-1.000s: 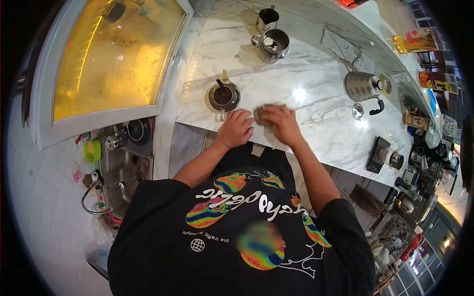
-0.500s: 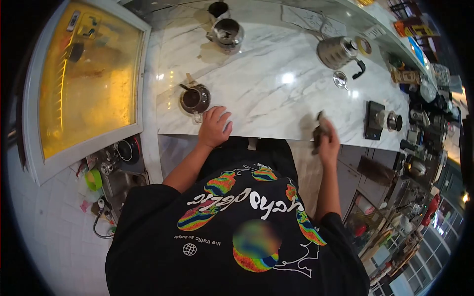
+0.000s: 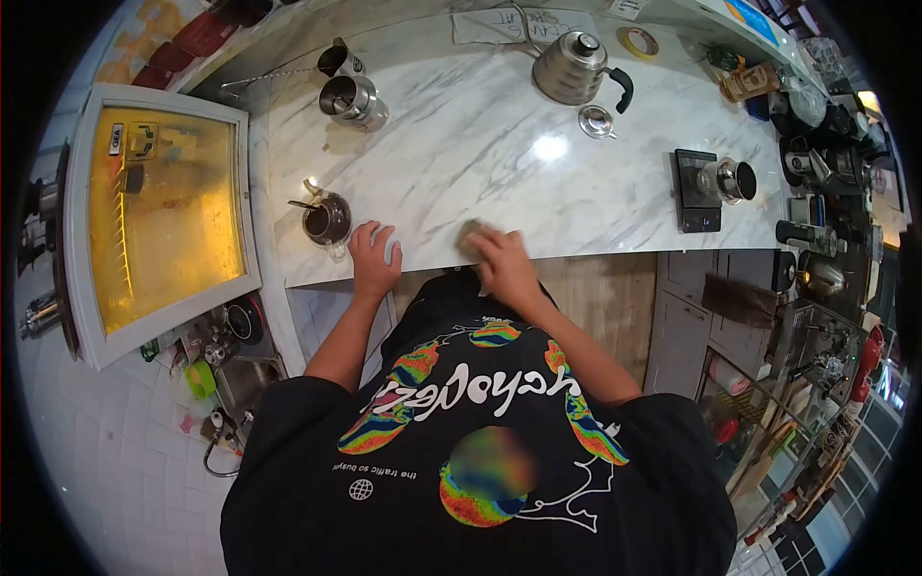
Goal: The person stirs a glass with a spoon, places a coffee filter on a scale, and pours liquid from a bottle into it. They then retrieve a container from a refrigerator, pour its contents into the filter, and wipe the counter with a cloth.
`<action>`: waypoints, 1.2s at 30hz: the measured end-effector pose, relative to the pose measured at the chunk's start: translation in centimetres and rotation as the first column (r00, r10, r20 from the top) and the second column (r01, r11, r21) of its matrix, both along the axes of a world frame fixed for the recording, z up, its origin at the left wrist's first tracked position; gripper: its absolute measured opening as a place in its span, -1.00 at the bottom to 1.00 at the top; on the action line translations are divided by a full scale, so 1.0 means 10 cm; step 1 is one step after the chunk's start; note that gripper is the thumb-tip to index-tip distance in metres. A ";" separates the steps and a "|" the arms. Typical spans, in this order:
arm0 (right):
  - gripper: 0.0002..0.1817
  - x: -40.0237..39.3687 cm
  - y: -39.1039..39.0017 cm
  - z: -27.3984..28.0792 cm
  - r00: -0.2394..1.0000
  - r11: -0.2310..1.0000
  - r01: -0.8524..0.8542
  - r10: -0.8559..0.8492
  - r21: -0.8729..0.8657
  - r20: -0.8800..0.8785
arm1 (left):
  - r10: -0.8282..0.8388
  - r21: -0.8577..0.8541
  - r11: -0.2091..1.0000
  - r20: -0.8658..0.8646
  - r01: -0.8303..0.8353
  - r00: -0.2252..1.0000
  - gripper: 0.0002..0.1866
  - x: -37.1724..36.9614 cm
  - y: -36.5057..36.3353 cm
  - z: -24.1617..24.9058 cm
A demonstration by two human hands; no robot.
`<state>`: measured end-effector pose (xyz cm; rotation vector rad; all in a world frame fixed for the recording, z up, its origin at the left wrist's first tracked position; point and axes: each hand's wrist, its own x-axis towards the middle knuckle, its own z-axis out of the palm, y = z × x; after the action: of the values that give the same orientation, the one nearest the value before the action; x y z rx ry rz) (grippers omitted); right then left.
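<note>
My right hand (image 3: 504, 264) grips a small grey-brown cloth (image 3: 470, 234), pressed on the marble counter (image 3: 442, 182) close to its front edge; both are slightly blurred. My left hand (image 3: 375, 259) rests at the counter's edge with its fingers spread and nothing in them. Just left of it stands a glass pot (image 3: 327, 221) of dark contents, with a spoon-like handle sticking out.
A gooseneck kettle (image 3: 569, 72) stands at the back beside its round lid (image 3: 596, 121) and a tape roll (image 3: 638, 42). Metal pitchers (image 3: 348, 99) are at back left. On the right, a black scale (image 3: 697, 192) lies by a small glass vessel (image 3: 727, 180).
My right hand has swept the cloth leftward along the counter's front edge, toward my left hand. My left hand stays by the glass pot. The camera view has shifted.
</note>
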<state>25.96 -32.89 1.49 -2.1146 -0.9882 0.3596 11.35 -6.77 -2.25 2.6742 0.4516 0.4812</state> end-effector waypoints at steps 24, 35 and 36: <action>-0.35 0.84 -0.04 -0.15 0.991 0.995 -0.082 0.087 -0.054 0.102 | 0.405 0.076 0.911 0.021 -0.405 0.914 -0.62 0.37 -0.49 -0.06; -0.49 1.72 0.24 0.04 0.904 0.986 0.148 -0.104 0.075 -0.415 | 0.417 0.037 0.907 0.048 -0.419 0.907 -0.64 0.41 -0.50 0.03; -0.51 1.95 0.39 0.18 0.920 0.973 0.185 -0.121 0.141 -0.373 | 0.422 0.034 0.905 0.044 -0.424 0.906 -0.64 0.41 -0.50 0.04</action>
<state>45.43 -28.96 3.28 -1.8649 -0.6100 0.5411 15.46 -11.78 -1.86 2.5989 1.0336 0.6650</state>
